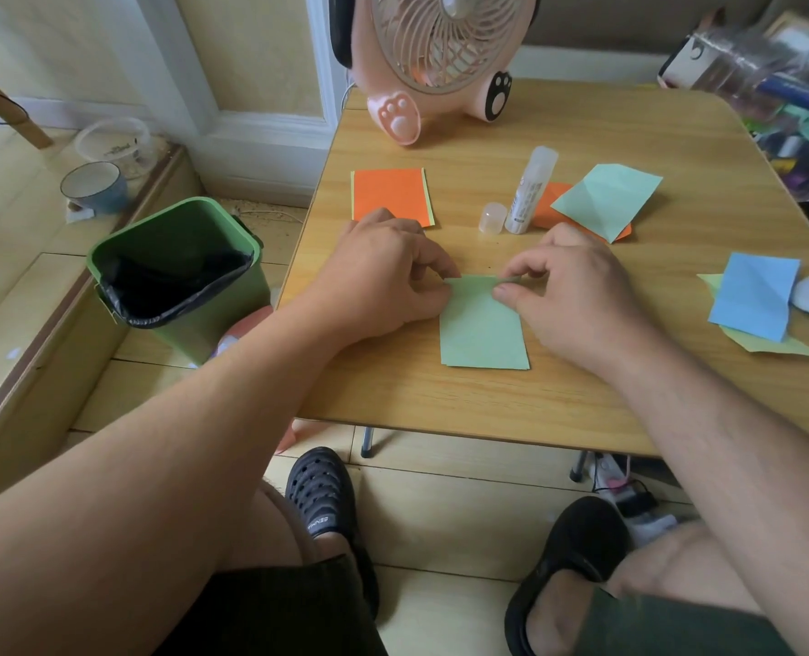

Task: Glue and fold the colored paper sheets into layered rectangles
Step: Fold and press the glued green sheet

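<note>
Where both hands pinch: flat green rectangle [483,326].

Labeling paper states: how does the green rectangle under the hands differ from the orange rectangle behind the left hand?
The green rectangle is pinched at its far edge by the left hand and right hand; the orange rectangle lies unheld. Orange shows a pale yellow-green layer along its edges; green shows only green. Both lie flat on the table.
</note>
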